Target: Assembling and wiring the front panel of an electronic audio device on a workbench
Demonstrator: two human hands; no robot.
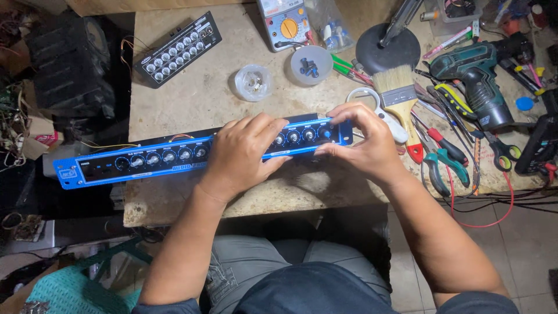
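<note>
A long blue and black audio front panel [151, 158] with a row of knobs lies across the near part of the stone workbench [192, 99]. My left hand [241, 154] rests flat over its middle, gripping it. My right hand [360, 139] pinches the panel's right end, fingertips around a knob near the blue edge. The panel's left end sticks out past the bench's left side.
A smaller black knob panel [177, 49] lies at the back left. Two round plastic lids [253, 82] hold small parts. A multimeter [285, 24], paintbrush [398, 90], cordless drill [476, 78], pliers [439, 160], scissors and screwdrivers crowd the right side.
</note>
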